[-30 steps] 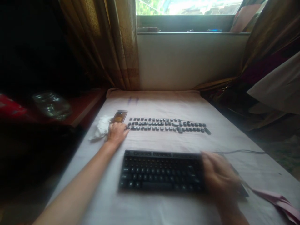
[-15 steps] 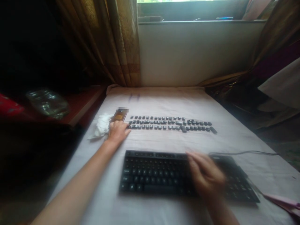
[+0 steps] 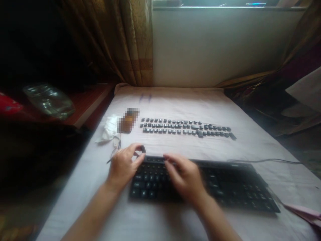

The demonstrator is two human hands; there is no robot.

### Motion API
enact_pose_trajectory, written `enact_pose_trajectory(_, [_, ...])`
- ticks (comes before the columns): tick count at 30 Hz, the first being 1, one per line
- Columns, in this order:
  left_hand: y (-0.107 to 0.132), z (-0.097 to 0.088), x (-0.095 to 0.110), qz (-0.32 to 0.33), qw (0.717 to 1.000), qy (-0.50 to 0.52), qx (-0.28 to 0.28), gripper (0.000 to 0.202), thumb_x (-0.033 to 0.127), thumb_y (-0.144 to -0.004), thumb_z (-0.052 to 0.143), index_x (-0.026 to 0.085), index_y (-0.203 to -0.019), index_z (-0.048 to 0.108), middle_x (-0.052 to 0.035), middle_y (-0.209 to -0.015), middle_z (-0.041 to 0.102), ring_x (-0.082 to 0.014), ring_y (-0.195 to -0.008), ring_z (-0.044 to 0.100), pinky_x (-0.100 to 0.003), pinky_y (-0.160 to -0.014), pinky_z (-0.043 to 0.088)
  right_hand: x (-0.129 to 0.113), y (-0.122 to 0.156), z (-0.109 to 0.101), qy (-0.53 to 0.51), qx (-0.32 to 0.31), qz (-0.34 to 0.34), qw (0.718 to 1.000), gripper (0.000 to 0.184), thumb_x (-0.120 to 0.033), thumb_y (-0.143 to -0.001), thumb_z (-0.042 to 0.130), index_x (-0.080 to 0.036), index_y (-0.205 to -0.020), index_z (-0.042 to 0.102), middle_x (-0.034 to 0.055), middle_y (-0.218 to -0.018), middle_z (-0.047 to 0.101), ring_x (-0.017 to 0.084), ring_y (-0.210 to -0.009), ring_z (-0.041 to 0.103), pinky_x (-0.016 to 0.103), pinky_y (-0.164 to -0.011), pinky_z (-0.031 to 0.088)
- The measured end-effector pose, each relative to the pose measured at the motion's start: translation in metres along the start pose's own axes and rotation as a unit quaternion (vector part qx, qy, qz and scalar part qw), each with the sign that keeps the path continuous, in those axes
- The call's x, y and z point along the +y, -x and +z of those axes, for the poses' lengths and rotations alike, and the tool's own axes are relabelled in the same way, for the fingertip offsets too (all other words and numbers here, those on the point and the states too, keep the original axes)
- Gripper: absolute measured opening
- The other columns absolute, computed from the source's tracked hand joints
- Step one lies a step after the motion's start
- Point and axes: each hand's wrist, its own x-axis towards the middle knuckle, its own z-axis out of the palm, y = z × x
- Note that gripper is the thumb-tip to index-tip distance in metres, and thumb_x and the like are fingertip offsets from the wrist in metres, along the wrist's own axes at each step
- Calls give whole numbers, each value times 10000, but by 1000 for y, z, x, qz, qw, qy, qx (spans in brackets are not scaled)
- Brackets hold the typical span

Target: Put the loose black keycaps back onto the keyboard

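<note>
My left hand (image 3: pixel 122 164) pinches a small black keycap (image 3: pixel 143 148) between thumb and forefinger, just above the top left corner of the black keyboard (image 3: pixel 213 187). My right hand (image 3: pixel 186 176) hovers over the keyboard's left half, its thumb and fingers curled close together. Blur hides whether something sits between those fingertips. Beyond the keyboard, loose black keycaps (image 3: pixel 173 126) lie in three rows on the pale cloth (image 3: pixel 180 103). Parts of the keyboard's keys are covered by my right hand and forearm.
Left of the rows rest a crumpled white tissue (image 3: pixel 109 129) and a brown, partly pixelated object (image 3: pixel 128 122). A thin dark item (image 3: pixel 108 161) pokes out behind my left hand. The keyboard cable (image 3: pixel 273 161) runs right. A clear plastic container (image 3: pixel 48 100) stands far left.
My left hand has come back from beside the brown object to the keyboard's top left corner, with a keycap in it. My right hand has moved left across the keyboard.
</note>
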Motion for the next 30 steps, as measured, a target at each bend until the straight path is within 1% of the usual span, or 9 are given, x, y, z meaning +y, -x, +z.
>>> enact_pose_trajectory(3, [8, -4, 3, 10, 999, 43, 25, 154, 310, -892, 605, 247, -1028, 640, 28, -818, 729, -159, -665, 681, -272, -698, 517, -1, -16, 26, -81, -76, 81, 990, 167, -224, -853, 605, -192, -986, 701, 74, -942, 774, 193, -819, 729, 325, -761, 590])
enact_pose_trajectory(5, [9, -6, 3, 20, 998, 54, 37, 143, 294, -895, 601, 241, -1022, 640, 21, -826, 729, -164, -691, 687, -272, -700, 518, -1, -24, 38, -124, -110, 112, 980, 144, -251, -828, 632, -188, -943, 690, 66, -907, 769, 187, -798, 721, 320, -757, 579])
enact_pose_trajectory(10, [13, -5, 2, 36, 994, 85, 51, 150, 269, -917, 575, 226, -1048, 634, 2, -878, 733, -164, -758, 693, -267, -737, 532, -1, -31, 53, -166, -129, 139, 968, 75, -256, -795, 623, -191, -818, 652, 22, -748, 709, 163, -693, 658, 304, -703, 545])
enact_pose_trajectory(16, [26, -6, -6, 42, 985, 167, 15, 217, 267, -937, 573, 234, -1144, 629, -3, -955, 743, -145, -775, 688, -258, -768, 559, -5, -28, 49, -202, -143, 168, 954, 61, -237, -774, 574, -203, -808, 612, -4, -734, 659, 145, -683, 614, 268, -658, 521])
enact_pose_trajectory(20, [34, -9, -15, 70, 982, 172, 13, 300, 266, -949, 568, 263, -1243, 625, -35, -1040, 720, -172, -923, 680, -298, -857, 545, -8, -24, 39, -203, -205, 184, 940, 60, -206, -771, 537, -203, -784, 595, -18, -699, 619, 132, -655, 577, 246, -630, 497])
enact_pose_trajectory(22, [36, -10, -17, 78, 981, 175, -5, 282, 277, -951, 562, 281, -1216, 657, -44, -1035, 704, -182, -950, 666, -308, -851, 543, -10, -21, 37, -197, -240, 183, 933, 66, -176, -770, 522, -202, -766, 581, -26, -681, 604, 123, -636, 559, 238, -625, 488])
enact_pose_trajectory(24, [38, -10, -17, 87, 979, 184, -23, 243, 283, -952, 560, 285, -1159, 688, -39, -989, 701, -179, -916, 661, -305, -819, 541, -11, -19, 37, -191, -255, 180, 931, 79, -147, -764, 515, -202, -767, 573, -28, -682, 605, 119, -628, 553, 233, -622, 485])
enact_pose_trajectory(27, [40, -11, -16, 97, 976, 194, -28, 196, 272, -951, 565, 265, -1103, 689, -31, -963, 710, -172, -887, 657, -307, -815, 530, -12, -17, 40, -181, -252, 172, 935, 98, -126, -762, 519, -201, -785, 579, -25, -698, 626, 123, -640, 572, 235, -631, 495])
enact_pose_trajectory(30, [42, -12, -18, 88, 977, 193, -37, 161, 272, -938, 588, 257, -1072, 677, -29, -973, 714, -177, -903, 654, -323, -844, 521, -12, -17, 39, -156, -242, 165, 943, 98, -141, -792, 534, -196, -806, 613, -10, -729, 671, 136, -668, 615, 250, -656, 516])
